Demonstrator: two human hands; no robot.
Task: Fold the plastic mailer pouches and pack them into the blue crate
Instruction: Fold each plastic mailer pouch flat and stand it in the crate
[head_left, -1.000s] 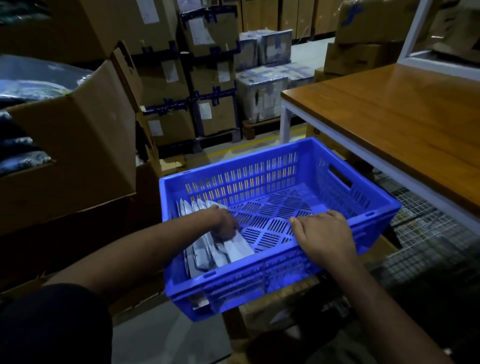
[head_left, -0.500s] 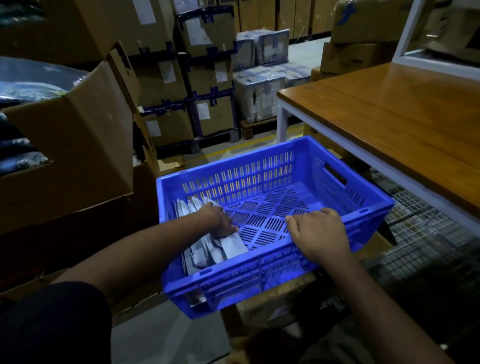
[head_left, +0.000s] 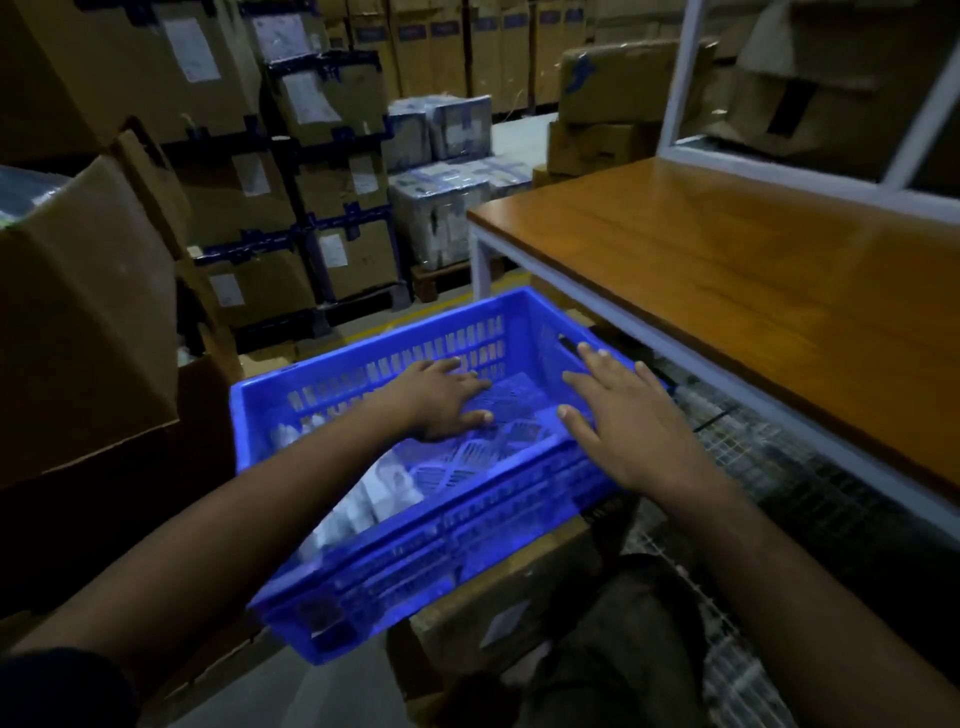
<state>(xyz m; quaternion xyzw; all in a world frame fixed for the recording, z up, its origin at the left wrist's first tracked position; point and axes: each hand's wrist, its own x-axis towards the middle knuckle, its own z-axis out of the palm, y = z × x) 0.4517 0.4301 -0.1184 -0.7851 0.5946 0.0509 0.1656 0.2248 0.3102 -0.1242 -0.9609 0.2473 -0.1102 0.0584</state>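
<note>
Your grip is slack on both sides: your left hand (head_left: 441, 397) lies flat with straight fingers inside the blue crate (head_left: 363, 566), and your right hand (head_left: 618, 421) spreads open over its near right rim, holding nothing. Pale plastic mailer pouches (head_left: 382, 493) lie in the crate's left end, under and behind your left forearm; blur hides their count. One crate, slotted hard plastic, rectangular. One wooden surface (head_left: 753, 270) stands to its right.

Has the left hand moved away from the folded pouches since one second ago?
Yes. The left hand left the pouches at the left end of the blue crate and now lies open further in, toward the crate's far wall.
</note>
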